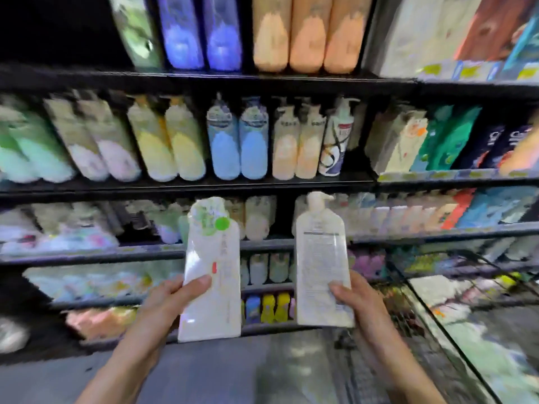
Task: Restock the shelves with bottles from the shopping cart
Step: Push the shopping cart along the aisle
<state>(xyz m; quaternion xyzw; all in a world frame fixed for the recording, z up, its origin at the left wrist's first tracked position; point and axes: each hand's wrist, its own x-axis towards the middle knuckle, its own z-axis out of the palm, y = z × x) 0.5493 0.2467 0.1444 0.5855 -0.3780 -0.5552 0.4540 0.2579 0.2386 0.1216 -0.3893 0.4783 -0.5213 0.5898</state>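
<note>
In front of the stocked shelves [186, 252], each hand carries one white pump bottle upright. The left hand [172, 298] wraps its grip round the lower part of the wrapped bottle with a green sticker [213, 275]; the right hand [355, 301] wraps its grip round the bottle turned label-back [320, 269]. Neither bottle is shelved yet. The shopping cart [437, 330], at lower right, seems to hold more goods, though blur hides what they are, so restocking is judged unfinished.

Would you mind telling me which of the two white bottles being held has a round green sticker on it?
The bottle in the left hand, the left white bottle: green sticker near its top. The right white bottle shows only printed text.
</note>
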